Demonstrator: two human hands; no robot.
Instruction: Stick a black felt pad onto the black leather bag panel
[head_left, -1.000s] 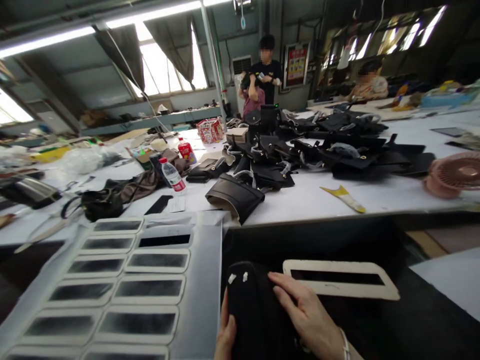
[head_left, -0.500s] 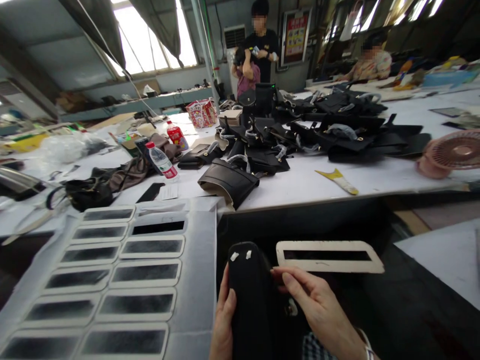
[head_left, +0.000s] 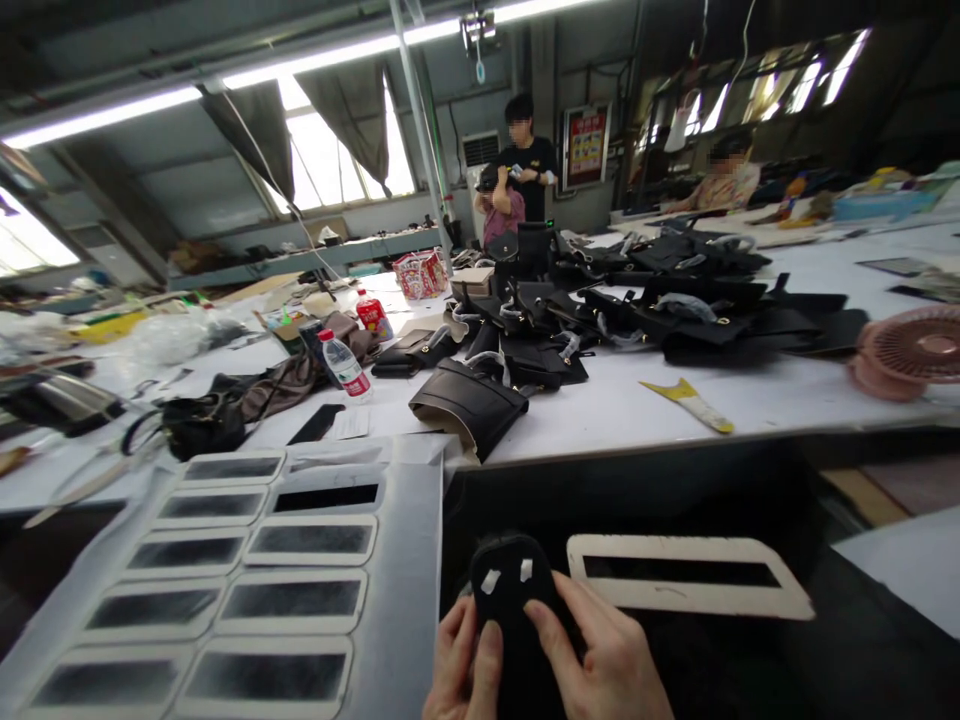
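Note:
At the bottom middle, both my hands hold a black leather piece with a rounded top and two small white marks. My left hand grips its left edge, thumb on the front. My right hand covers its right side, fingers laid over the face. Just right of it lies a white cardboard frame template with a long slot, on a dark surface. To the left lies a grey sheet bearing several white-framed dark rectangles.
A long white table across the middle carries a heap of black bag parts, a folded black piece, two bottles, a yellow scraper and a pink fan. People stand and sit at the far end.
The view has tilted up a little. My hands have closed in on the black piece from both sides and the right hand now lies over its face.

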